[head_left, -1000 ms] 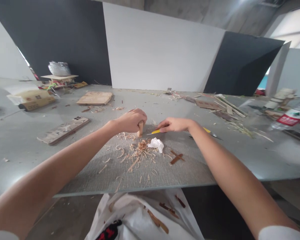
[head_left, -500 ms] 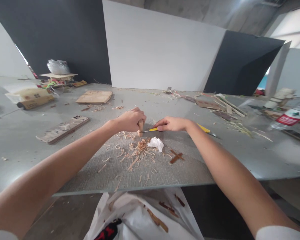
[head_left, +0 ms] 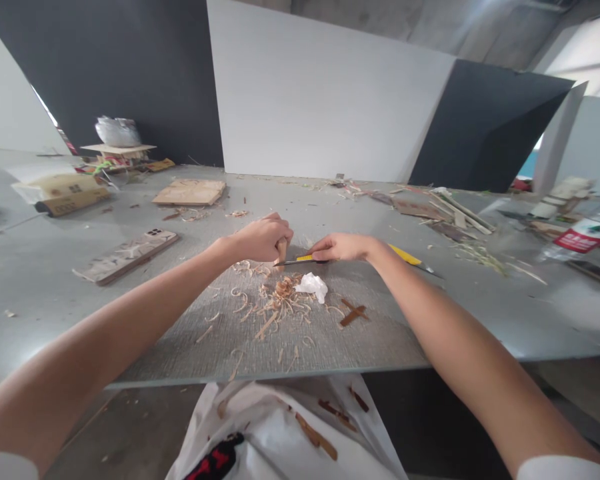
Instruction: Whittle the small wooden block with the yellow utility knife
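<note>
My left hand (head_left: 265, 238) is closed round the top of a small pale piece of wood (head_left: 281, 251), held upright above the table. In my right hand (head_left: 341, 247) is a yellow utility knife (head_left: 305, 258), its blade pointing left. The blade's end meets the lower part of the wood; how deep it bites cannot be made out. Below both hands lie curled wood shavings (head_left: 280, 307), with a crumpled white tissue (head_left: 312, 287) beside them. A brown cross-shaped piece (head_left: 354, 312) rests nearer to me on the right.
A phone (head_left: 127, 257) and a wooden board (head_left: 190, 192) lie to the left. Beyond my right wrist is another yellow cutter (head_left: 405, 255). Wood scraps (head_left: 455, 212) and a red-labelled bottle (head_left: 580, 235) stand at the right. Brown slivers (head_left: 315, 437) lie on my lap.
The knife blade has turned slightly and looks darker, its tip still at the wood. My right hand has shifted a little to the left; the left hand stays nearly still.
</note>
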### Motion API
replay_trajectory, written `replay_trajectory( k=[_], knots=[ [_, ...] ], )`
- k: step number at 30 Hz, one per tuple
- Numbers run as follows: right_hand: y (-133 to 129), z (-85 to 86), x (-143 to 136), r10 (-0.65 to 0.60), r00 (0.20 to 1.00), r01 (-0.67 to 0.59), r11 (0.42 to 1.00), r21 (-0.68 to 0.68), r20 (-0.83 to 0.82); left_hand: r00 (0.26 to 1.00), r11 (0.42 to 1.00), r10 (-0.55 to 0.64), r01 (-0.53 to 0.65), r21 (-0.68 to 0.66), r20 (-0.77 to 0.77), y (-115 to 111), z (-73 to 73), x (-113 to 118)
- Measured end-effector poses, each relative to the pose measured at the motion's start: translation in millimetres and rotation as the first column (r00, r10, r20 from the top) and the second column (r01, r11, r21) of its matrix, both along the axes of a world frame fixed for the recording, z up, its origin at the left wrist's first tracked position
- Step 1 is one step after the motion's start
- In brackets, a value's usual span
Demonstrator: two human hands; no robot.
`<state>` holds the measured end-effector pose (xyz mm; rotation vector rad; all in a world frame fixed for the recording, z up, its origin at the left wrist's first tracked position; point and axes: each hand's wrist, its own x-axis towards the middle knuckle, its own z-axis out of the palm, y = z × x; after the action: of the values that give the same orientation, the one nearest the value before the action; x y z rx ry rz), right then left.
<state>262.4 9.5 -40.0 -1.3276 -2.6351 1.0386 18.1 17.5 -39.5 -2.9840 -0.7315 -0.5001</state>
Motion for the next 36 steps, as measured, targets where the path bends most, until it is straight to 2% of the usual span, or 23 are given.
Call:
replay_trajectory(
  k=[6,12,26,29,32,36],
  knots=[
    [2,0.6,-6,-0.001,0.997,-0.001,1.0,0.024,0.08,1.0,1.0,-0.004,0.004,0.021,0.007,-1,0.5,1],
    [-1,2.9,-8,-0.013,0.998,0.013,1.0,-0.012,0.068,1.0,0.999,-0.016,0.016,0.03,0.007,1,-0.1,0],
    [-5,18.8,-7,-0.031,0.983,0.037,0.999,-0.031,0.179,1.0,0.999,-0.023,0.023,0.03,-0.011,2,-0.2,3],
    [-1,14.2,6,-0.069,0.975,0.08,0.996,-0.042,0.212,1.0,0.998,-0.021,0.021,0.052,-0.019,-1,1.9,2],
    [2,8.9,30,-0.177,0.955,0.187,0.982,-0.019,0.238,0.999,0.997,-0.031,0.034,0.073,-0.04,-5,4.2,-1],
    [2,7.7,46,-0.065,0.987,0.068,0.998,-0.016,0.15,0.997,0.994,-0.064,0.067,0.086,-0.031,-5,4.3,-5]
  ],
)
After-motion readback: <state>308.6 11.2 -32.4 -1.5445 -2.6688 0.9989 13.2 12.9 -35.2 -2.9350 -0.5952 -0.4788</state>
